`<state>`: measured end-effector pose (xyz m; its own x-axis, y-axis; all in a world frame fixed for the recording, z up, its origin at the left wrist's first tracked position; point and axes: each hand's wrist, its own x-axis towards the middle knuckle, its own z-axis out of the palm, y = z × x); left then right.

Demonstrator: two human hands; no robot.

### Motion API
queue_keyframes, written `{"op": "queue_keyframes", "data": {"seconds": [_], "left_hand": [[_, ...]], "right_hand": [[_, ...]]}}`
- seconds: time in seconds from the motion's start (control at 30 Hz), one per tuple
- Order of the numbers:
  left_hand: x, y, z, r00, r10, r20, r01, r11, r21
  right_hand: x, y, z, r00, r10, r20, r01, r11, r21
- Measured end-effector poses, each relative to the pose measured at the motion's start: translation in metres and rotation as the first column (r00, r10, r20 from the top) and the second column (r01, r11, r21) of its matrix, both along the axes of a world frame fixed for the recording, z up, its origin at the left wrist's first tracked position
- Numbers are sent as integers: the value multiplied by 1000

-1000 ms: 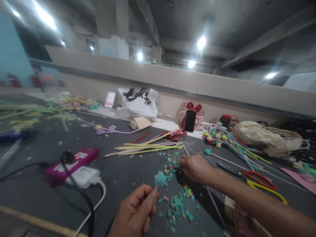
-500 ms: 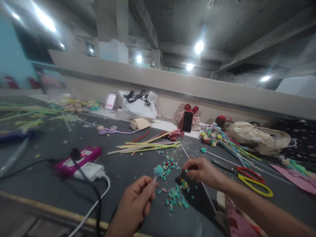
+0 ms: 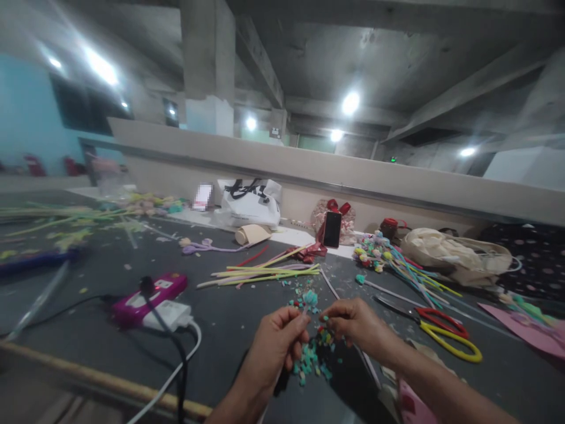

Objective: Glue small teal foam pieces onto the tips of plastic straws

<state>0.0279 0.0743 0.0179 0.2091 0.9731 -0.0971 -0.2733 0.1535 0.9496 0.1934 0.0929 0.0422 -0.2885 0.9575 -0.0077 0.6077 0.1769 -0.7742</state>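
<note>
My left hand [image 3: 274,347] is closed in a pinch on the thin pale stem of a teal flower [image 3: 310,299], whose ruffled head stands up above the fingertips. Close on its right, my right hand [image 3: 361,324] pinches a small teal piece [image 3: 325,318] between thumb and forefinger. The two hands are apart by a narrow gap. Beneath them lie many loose teal pieces [image 3: 310,356], with a few yellow and red ones mixed in; my fingers hide part of the pile.
Red-and-yellow scissors [image 3: 445,333] lie to the right, beside a bundle of coloured flowers [image 3: 375,250]. Pale strips [image 3: 269,271] lie beyond the hands. At left sits a magenta power strip [image 3: 152,297] with a white charger and cables. A phone [image 3: 332,229] leans at the back.
My left hand has moved right with the teal flower, nearer to my right hand. The right hand still pinches near the pile, and the view has tilted up slightly.
</note>
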Motion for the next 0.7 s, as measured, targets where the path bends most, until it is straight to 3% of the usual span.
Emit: {"op": "queue_keyframes", "data": {"seconds": [0.23,0.4,0.57,0.7], "left_hand": [[-1,-1,-7,997,59,59,-59,998,-7],[-3,-3,-9,996,73,47,-73,997,-8],[-3,-5,-12,995,78,61,-78,997,1],[-4,-7,-11,993,62,99,-59,998,-30]], "right_hand": [[-15,-12,3,992,57,113,-80,974,210],[-29,-19,12,978,105,183,-154,947,281],[-33,-21,17,980,76,184,-131,942,310],[-28,-16,12,999,33,38,-41,975,220]]}}
